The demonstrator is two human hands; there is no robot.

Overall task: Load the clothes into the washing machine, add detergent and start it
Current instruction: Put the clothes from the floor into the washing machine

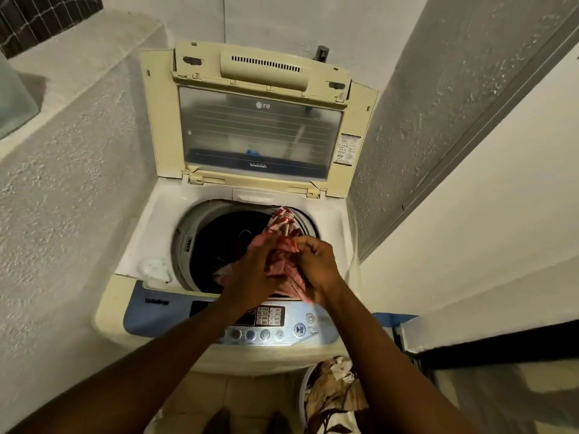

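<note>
- Both my hands are over the open drum (219, 242) of the top-loading washing machine (163, 214), its lid (250, 120) propped upright against the back wall.
- My left hand (250, 270) and right hand (316, 261) are closed together on one red-and-white patterned garment (283, 227); the fingers are curled tight into the bunched cloth, and part of it fans out above my knuckles over the drum's far-right rim.
- The garment looks thin and limp, so I judge it light and soft, with no stiffness to hold a shape; loose ends trail below my right wrist over the control panel (269, 317).
- A bunched handful near the middle seems the best place to hold it: gripped by an edge, it would likely unfurl and drape over the rim.
- It looks neither slippery nor fragile; the main risk I see is a trailing corner catching on the rim, or lying across the buttons.
- Some cloth seems to lie deep in the drum already, but it is too dark to identify.
- More patterned laundry (332, 393) waits in a basket on the floor by my right arm, so loading looks unfinished, with detergent and start yet to come.
</note>
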